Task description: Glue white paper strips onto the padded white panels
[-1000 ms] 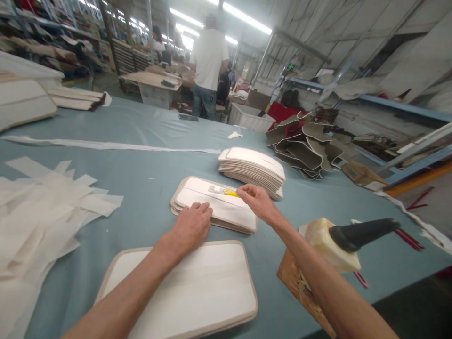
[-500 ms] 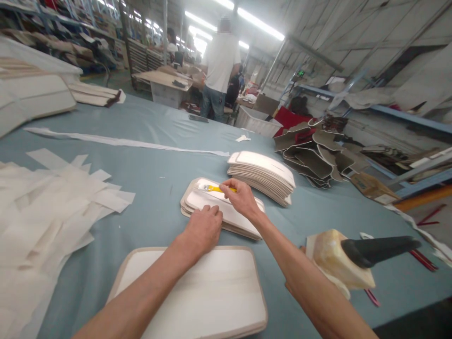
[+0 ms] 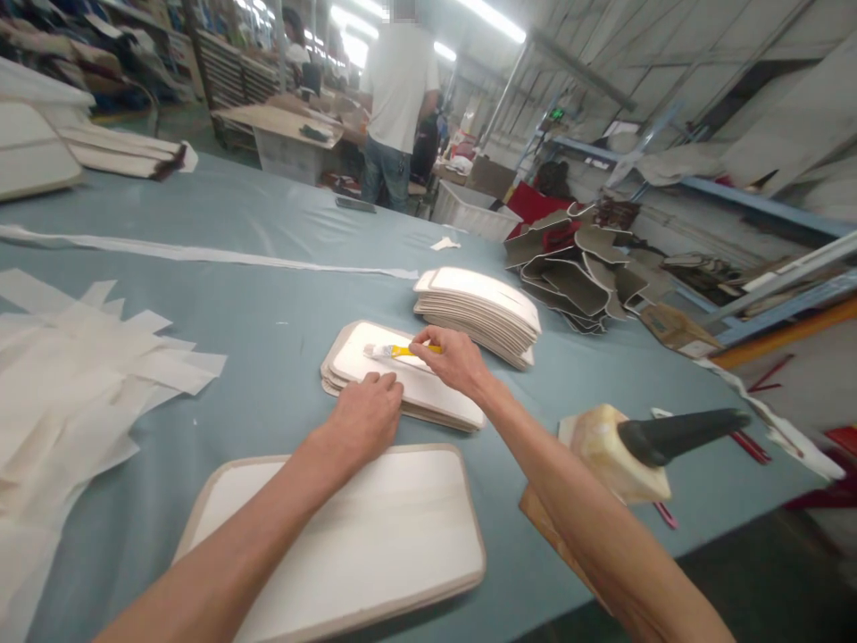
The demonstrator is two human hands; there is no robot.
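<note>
While the right hand (image 3: 448,362) pinches the yellow-handled brush (image 3: 400,351) by the rear of its handle, fingers closed around it, the bristle end rests on the top panel of a small stack of cream panels (image 3: 402,393) lying on the blue-grey table (image 3: 268,295). The left hand (image 3: 365,418) lies palm down on the near edge of the same stack, fingers together and flat, gripping nothing.

Handling properties, judged from appearance:
- Brush: light and rigid. A pinch near the middle of the handle should give the best control of the tip. The bristles look wet or coated, so the handle may be slippery near that end.
- Panels: thin, flat, semi-stiff sheets with a tan border. They will likely flex if lifted by one corner, so support them from two opposite edges. Stacked sheets can slide over one another; downward pressure from a flat palm holds them steady.

Surrounding items:
- A larger cream panel (image 3: 348,545) lies just in front of the stack, nearest the person.
- A taller stack of panels (image 3: 482,313) stands just beyond the right hand.
- A container with a black spout (image 3: 629,451) sits at the right, close to the right forearm.
- Loose white strips (image 3: 80,384) are spread at the left.
- A person in a white shirt (image 3: 398,85) stands beyond the table.
</note>
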